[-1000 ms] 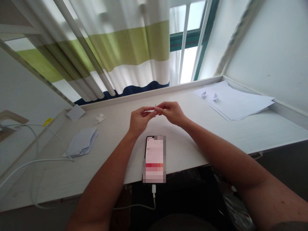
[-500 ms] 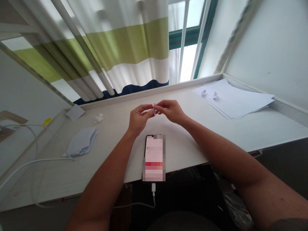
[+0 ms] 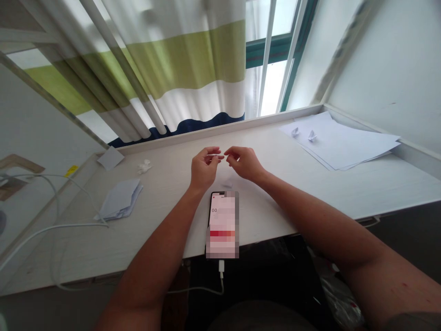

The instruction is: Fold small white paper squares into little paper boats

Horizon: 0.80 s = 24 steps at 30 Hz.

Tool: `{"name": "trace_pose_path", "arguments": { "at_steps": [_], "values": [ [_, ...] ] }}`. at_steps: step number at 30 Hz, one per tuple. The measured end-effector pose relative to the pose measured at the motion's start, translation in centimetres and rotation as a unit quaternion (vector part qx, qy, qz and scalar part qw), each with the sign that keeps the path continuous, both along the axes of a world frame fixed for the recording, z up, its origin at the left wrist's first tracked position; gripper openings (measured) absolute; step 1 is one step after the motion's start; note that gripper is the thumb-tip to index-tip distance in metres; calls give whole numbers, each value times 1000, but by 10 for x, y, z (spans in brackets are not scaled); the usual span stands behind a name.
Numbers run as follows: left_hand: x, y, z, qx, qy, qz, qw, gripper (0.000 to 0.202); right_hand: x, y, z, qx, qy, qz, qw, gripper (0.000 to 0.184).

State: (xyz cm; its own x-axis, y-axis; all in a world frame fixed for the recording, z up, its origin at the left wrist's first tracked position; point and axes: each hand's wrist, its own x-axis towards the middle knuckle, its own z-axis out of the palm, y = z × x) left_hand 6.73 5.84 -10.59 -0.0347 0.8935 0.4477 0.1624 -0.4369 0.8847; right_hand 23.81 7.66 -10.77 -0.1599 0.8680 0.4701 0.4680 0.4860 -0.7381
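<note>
Your left hand and right hand are raised at the middle of the worktop, facing each other with a narrow gap between their fingertips. The fingers of both are loosely curled and released, thumbs bent inward, grasping nothing that you can make out. Just below them, on the near side, is a small white piece of paper, faint and blurred, close to the far end of your phone; whether it touches the worktop you cannot tell.

The phone lies face up at the near edge, between your forearms, its screen lit and mostly pixelated, with a white plug at its near end.

To your left you have a loose stack of white paper pieces, with a crumpled white scrap farther off and a single square sheet by the far left corner. A pale cable loops at the left, its end beside the stack.

At the far right, large white sheets overlap one another, and two small folded paper pieces sit on them, side by side and apart. Beyond the worktop hangs a striped curtain.
</note>
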Motion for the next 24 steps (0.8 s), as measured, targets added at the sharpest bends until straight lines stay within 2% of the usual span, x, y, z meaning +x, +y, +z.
{"name": "trace_pose_path", "arguments": {
  "at_steps": [3, 6, 8, 11, 14, 17, 21, 24],
  "values": [
    [-8, 4, -3, 19, 42, 42, 998, 18, 11, 1, 7, -6, -44, 28, 999, 20],
    [-16, 8, -6, -7, 85, 43, 995, 18, 22, 2, 11, -67, -114, 140, 981, 14],
    [-18, 9, -8, -22, 118, 40, 992, 19, 26, 3, 10, -97, -146, 223, 959, 19],
    [-18, 11, -10, -31, 148, 41, 988, 21, 26, 4, 5, -94, -186, 283, 936, 28],
    [-17, 12, -11, -52, 161, 28, 985, 16, 25, 5, 2, -85, -207, 286, 932, 18],
    [-17, 10, -10, -83, 140, -21, 986, 14, 26, 6, 4, -83, -171, 260, 947, 14],
    [-18, 7, -4, -82, 95, -116, 985, 26, 27, 7, 7, -108, -51, 240, 963, 13],
    [-18, 7, -1, -65, 49, -114, 990, 26, 25, 9, 5, -150, 64, 216, 963, 20]
  ]
}}
